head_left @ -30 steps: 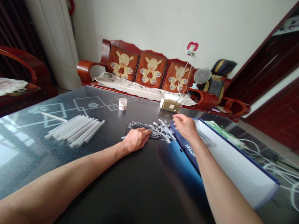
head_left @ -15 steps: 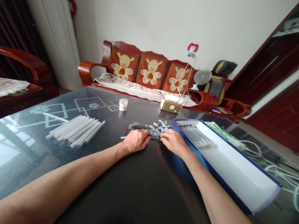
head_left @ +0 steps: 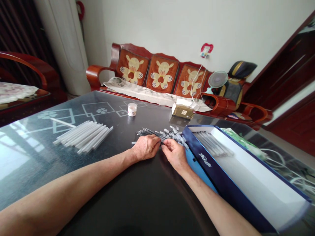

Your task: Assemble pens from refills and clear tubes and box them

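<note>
As the left hand (head_left: 147, 147) lies curled on the glossy black table (head_left: 137, 200), we cannot tell what its palm holds. We find the right hand (head_left: 175, 155) pinching a small dark piece (head_left: 161, 143) beside the left fingertips. Behind both hands we note slim black pointed rods (head_left: 145, 132) and short translucent caps (head_left: 174, 133), near the long navy cardboard box (head_left: 219, 173).

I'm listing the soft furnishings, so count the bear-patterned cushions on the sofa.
3: the left cushion, the middle cushion and the right cushion, side by side against the back of the sofa. Any behind them would be hidden.
</note>
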Available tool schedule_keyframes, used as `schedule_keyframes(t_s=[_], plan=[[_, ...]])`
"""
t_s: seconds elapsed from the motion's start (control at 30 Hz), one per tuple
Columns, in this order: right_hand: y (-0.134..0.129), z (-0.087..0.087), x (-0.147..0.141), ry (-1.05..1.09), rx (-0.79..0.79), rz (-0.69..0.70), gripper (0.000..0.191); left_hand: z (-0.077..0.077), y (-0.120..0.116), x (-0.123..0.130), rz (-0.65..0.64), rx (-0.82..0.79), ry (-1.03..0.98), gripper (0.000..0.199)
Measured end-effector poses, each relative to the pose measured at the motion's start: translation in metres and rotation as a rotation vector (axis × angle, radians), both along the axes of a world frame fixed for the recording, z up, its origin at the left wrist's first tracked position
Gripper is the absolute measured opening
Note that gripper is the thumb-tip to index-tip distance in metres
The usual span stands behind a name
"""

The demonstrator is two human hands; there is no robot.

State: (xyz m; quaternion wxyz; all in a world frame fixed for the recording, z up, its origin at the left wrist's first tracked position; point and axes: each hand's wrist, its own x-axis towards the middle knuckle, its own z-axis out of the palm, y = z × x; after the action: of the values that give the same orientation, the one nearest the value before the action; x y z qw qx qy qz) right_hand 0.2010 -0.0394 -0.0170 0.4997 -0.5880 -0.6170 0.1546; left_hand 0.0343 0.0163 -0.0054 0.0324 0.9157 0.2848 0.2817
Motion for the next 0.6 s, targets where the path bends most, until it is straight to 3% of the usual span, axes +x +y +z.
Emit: schedule_keyframes(t_s=[0.3,0.6], plan=[[0.0006,-0.0028,-0.0047,0.044,-0.005,-0.009,0.015,0.0015,-0.0012,0.0005,-0.011,-0.003,0.031,0.024],[-0.0005,-0.0037,-0.0064,-0.074,0.05,0.002,0.013,0.0013,-0.0001,-0.0004,-0.029,-0.013,0.055,0.025]])
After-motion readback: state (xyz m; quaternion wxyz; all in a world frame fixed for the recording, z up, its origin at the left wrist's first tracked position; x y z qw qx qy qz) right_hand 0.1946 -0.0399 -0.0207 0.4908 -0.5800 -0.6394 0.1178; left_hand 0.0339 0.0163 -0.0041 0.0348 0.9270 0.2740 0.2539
